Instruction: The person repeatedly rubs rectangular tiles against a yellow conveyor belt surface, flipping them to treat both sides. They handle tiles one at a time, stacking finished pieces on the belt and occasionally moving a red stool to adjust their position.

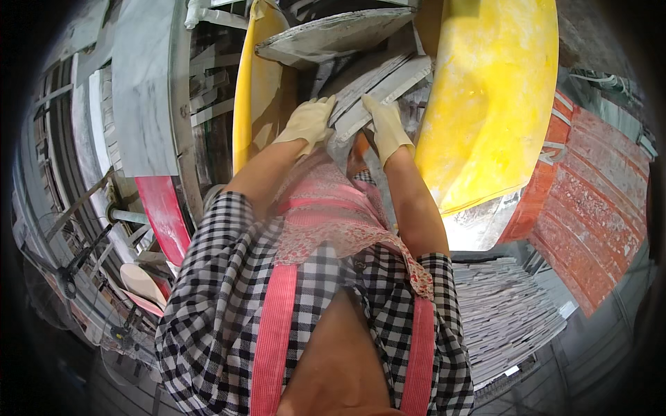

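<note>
A pair of long grey-white stone slabs (390, 87) lies side by side at a slant in front of me, between two yellow panels. My left hand (307, 123), in a cream glove, closes on their near left edge. From the right, my right hand (388, 129), gloved alike, grips the near end, its thumb side against the pale outer slab. The undersides of the slabs and some fingertips are hidden. Just beyond, a grey stone piece (334, 33) with a curved lower edge leans across the top of the space.
Yellow panels stand at the left (251, 90) and right (496, 104) of my arms. Further left are a grey marbled slab (144, 90) and a red panel (164, 215). At right are red boards (590, 208) and a stack of thin stone strips (510, 315).
</note>
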The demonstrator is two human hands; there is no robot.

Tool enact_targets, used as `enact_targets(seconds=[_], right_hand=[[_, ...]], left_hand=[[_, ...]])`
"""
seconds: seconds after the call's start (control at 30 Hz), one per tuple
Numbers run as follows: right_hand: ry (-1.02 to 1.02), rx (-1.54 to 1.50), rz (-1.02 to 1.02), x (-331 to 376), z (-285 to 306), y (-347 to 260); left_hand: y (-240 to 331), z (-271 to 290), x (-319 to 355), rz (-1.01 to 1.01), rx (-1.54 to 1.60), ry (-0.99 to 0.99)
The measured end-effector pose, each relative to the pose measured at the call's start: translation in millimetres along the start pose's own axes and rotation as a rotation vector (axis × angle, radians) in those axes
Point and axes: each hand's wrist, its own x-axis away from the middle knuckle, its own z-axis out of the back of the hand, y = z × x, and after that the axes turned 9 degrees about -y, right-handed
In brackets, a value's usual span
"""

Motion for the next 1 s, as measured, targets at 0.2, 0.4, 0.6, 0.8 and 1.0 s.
enact_targets(seconds=[0.2, 0.4, 0.6, 0.8, 1.0], right_hand=[[0.057, 0.083, 0.053, -1.7, 6.3, -8.4], [0.025, -0.026, 0.038, 19.9, -3.4, -16.1], [0.068, 0.135, -0.027, 47.6, -24.3, -37.7], [0.103, 0.233, -0.057, 41.6, -34.6, -48.1], [0.055, 0.271, -0.011, 25.7, -46.0, -61.9]], left_hand=[[-1.9, 2.3, -6.6, 0.227, 0.266, 0.183], [-76.3, 59.0, -37.3, 0.058, 0.161, 0.167], [-81.1, 91.2, -34.6, -0.005, 0.081, 0.044], [-71.6, 103.9, -17.7, 0.175, 0.41, 0.37], [-33.7, 108.2, 9.6, 0.005, 0.17, 0.916]])
